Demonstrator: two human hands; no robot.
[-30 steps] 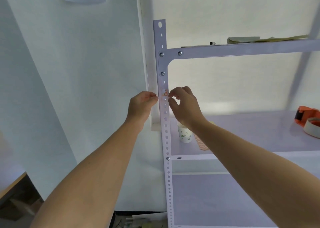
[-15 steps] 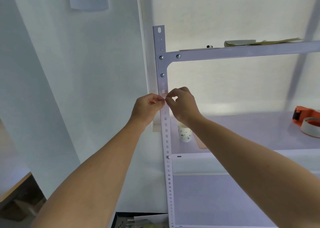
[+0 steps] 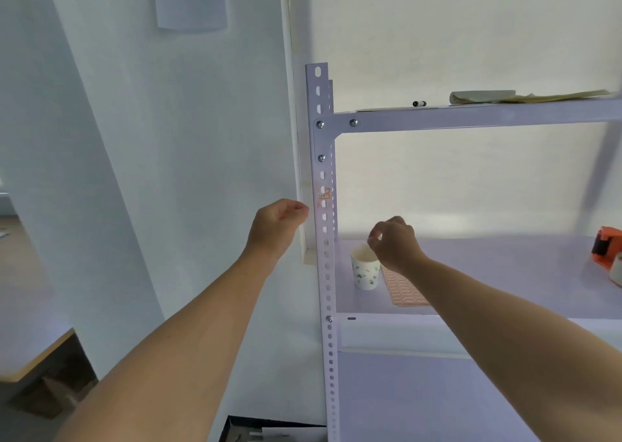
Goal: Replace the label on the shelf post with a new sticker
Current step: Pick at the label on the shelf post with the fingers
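Right hand [image 3: 393, 244] dropped from post [image 3: 325, 256] toward cup [image 3: 365, 271]; left hand [image 3: 274, 228] beside post; both grips curled, contents unclear.

Storeroom: slotted metal shelving [image 3: 471, 118], tape dispenser [image 3: 607, 246].

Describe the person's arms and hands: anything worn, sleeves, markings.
The left forearm and right forearm are bare down to the frame edge, with no sleeves showing. The left hand and right hand wear no gloves. No watch, bracelet or ring is visible on the sides facing the camera, and no markings can be made out.
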